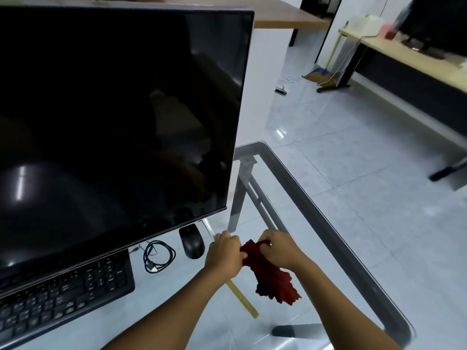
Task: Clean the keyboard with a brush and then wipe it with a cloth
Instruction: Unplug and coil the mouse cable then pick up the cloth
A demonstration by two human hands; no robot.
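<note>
Where the two hands meet above the glass table [326, 223], a dark red cloth [271, 275] is bunched between them and held clear of the surface.

Cloth: crumpled, its upper end pinched at both sides, its loose lower end hanging down toward the near right, below the right wrist.

Left hand [225, 253]: closed on the cloth's left upper edge, fingers curled in, back of the hand facing up.

Right hand [279, 250]: closed on the cloth's right upper part, fingers folded over the fabric; a small ring shows on one finger.

Brush [242, 298]: only a pale yellowish handle is visible, lying on the glass under the left forearm and slanting toward the near right; its bristle end is hidden by the hand and arm.

Keyboard [63, 296]: black, flat on the table at lower left, well apart from both hands, its far edge tucked beneath the monitor.

Monitor [113, 122]: large, dark, unlit screen filling the upper left.

Mouse [192, 241]: black, resting just left of the left hand, beside the monitor's lower right corner.

Cable [158, 256]: black, loosely coiled, lying between keyboard and mouse.

Floor [366, 160]: pale glossy tiles, seen beyond and through the glass.
</note>
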